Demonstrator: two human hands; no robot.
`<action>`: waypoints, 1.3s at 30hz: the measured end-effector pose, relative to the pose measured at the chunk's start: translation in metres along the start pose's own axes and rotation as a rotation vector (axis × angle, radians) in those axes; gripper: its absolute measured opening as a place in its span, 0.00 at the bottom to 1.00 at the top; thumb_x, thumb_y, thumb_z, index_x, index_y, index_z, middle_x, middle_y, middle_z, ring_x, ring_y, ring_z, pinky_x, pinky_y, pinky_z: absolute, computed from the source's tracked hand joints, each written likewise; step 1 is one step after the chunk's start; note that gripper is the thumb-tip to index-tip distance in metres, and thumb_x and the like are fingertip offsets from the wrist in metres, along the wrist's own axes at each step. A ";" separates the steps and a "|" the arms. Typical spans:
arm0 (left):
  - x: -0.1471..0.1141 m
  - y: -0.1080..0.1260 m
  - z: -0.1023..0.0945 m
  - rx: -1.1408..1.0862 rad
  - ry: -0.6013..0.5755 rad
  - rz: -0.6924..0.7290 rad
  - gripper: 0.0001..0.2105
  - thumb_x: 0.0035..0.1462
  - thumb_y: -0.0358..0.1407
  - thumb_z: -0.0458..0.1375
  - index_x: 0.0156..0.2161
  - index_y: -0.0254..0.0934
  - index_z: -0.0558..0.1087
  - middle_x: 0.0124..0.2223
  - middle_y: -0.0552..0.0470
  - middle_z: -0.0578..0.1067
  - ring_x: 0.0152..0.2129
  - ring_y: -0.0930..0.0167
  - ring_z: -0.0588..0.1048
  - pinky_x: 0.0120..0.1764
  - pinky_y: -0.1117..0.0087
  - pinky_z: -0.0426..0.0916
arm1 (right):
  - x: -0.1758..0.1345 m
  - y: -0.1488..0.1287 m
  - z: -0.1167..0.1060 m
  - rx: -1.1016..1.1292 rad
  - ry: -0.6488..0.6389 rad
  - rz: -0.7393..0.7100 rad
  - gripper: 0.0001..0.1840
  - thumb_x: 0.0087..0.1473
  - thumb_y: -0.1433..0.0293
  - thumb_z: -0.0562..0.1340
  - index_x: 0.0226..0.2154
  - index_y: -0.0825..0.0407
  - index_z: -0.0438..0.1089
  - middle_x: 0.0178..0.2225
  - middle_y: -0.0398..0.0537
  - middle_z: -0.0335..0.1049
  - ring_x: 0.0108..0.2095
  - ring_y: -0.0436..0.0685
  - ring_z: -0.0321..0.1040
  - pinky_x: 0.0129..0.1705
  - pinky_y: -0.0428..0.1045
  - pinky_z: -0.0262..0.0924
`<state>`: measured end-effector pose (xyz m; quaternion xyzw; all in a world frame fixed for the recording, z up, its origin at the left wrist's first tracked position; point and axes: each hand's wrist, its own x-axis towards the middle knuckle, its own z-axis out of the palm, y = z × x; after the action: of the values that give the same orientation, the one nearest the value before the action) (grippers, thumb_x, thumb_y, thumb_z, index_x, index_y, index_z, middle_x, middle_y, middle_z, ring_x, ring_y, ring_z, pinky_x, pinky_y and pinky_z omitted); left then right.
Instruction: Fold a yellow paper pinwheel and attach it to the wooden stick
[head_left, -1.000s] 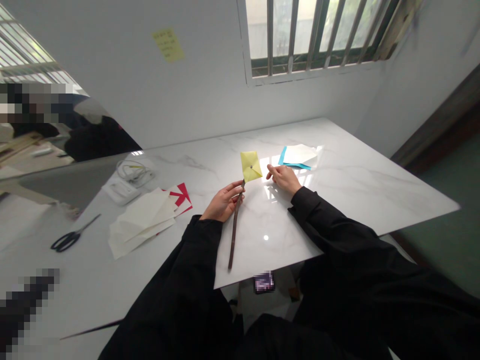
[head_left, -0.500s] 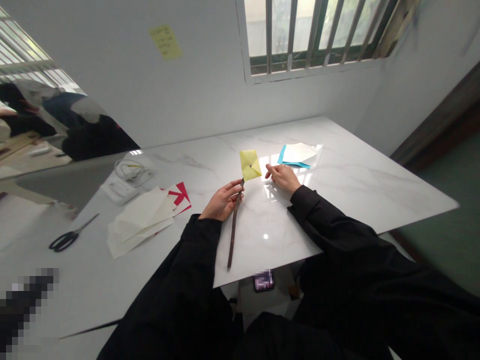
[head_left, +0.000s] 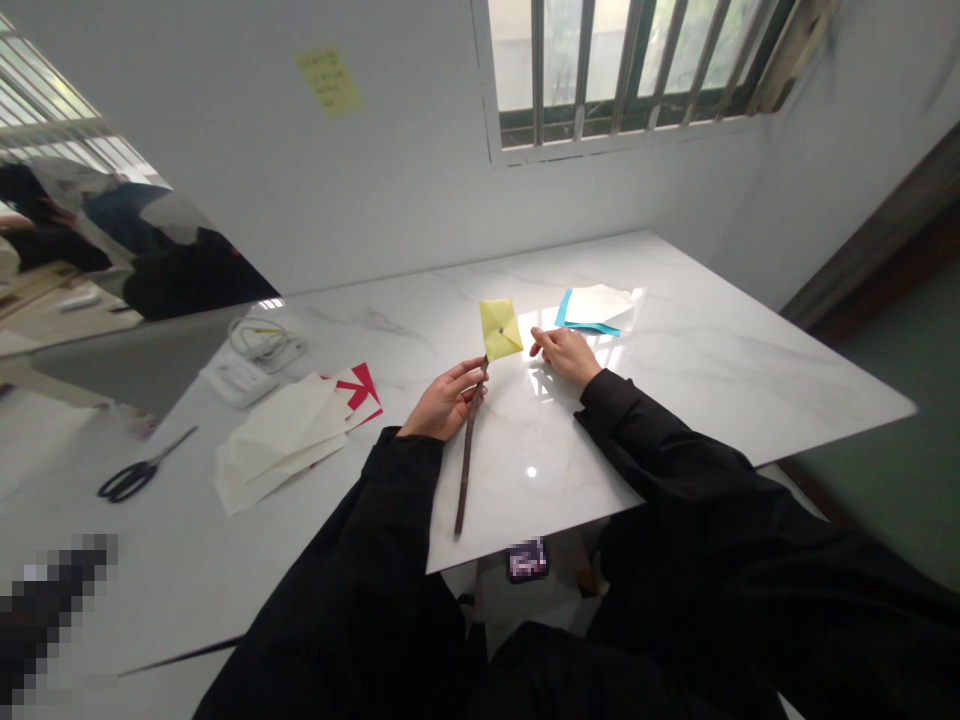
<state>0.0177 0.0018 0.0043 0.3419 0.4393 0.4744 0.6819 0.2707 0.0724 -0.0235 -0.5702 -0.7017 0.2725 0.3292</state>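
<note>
A small pinwheel of folded yellow paper (head_left: 508, 345) with a round pin at its centre sits at the top of a thin brown stick (head_left: 466, 465). My left hand (head_left: 442, 403) grips the stick just below the paper, fingers wrapped around it. To the right of the pinwheel, apart from it, my right hand (head_left: 568, 355) is held low over the table with nothing in it. Its fingers are loosely bent, with a gap between the fingertips. Beyond that hand lie white sheets (head_left: 600, 303) on top of blue paper (head_left: 562, 312).
Left of my hands, cream sheets (head_left: 281, 430) overlap red paper pieces (head_left: 364, 385) on the marbled white table (head_left: 750, 370). Scissors with black handles (head_left: 129, 481) lie farther left, near a white power strip with cable (head_left: 238, 378). A barred window (head_left: 637, 60) is behind.
</note>
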 end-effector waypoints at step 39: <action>0.001 0.000 -0.003 0.021 -0.012 0.013 0.17 0.54 0.26 0.74 0.49 0.31 0.82 0.37 0.48 0.81 0.28 0.74 0.77 0.33 0.75 0.74 | -0.001 -0.001 0.000 0.001 -0.009 -0.015 0.32 0.77 0.54 0.52 0.34 0.52 0.84 0.26 0.50 0.77 0.30 0.59 0.72 0.39 0.51 0.57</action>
<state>0.0151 0.0024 0.0025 0.3550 0.4378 0.4721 0.6778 0.2702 0.0711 -0.0233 -0.5634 -0.7072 0.2729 0.3284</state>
